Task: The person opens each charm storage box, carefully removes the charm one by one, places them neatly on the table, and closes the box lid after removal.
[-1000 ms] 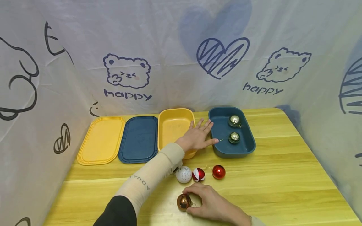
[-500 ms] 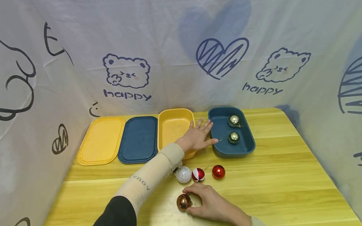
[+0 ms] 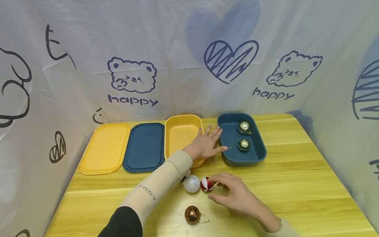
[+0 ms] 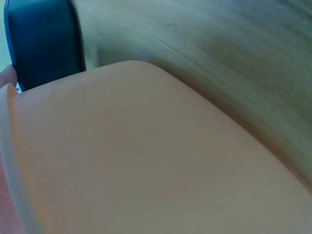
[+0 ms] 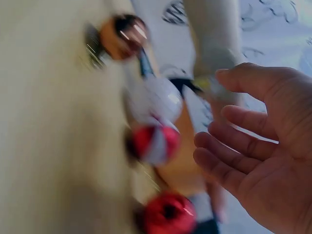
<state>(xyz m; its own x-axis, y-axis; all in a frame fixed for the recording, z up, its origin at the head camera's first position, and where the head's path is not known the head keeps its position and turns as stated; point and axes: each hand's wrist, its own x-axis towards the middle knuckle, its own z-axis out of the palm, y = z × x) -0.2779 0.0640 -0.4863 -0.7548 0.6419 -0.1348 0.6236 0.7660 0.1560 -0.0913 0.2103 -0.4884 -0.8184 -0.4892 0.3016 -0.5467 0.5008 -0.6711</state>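
My left hand spreads its straight fingers over the right rim of the yellow box, fingertips and thumb tip at the left rim of the blue box. My right hand, fingers loosely bent around nothing, hovers beside a red-and-white Christmas bauble. In the right wrist view a shiny red bauble lies below the fingers; the hand hides it in the head view. A speckled white bauble sits left of the red-and-white one. Nearer the front lies a copper bauble with its hanging loop.
Two gold-green baubles lie inside the blue box. Left of the boxes lie a blue lid and a yellow lid, flat on the wooden table. A printed white cloth stands behind and at both sides.
My right hand has let go of the copper bauble, leaving it on the table, and has moved up and right to the row of baubles. My left hand has stayed in place.
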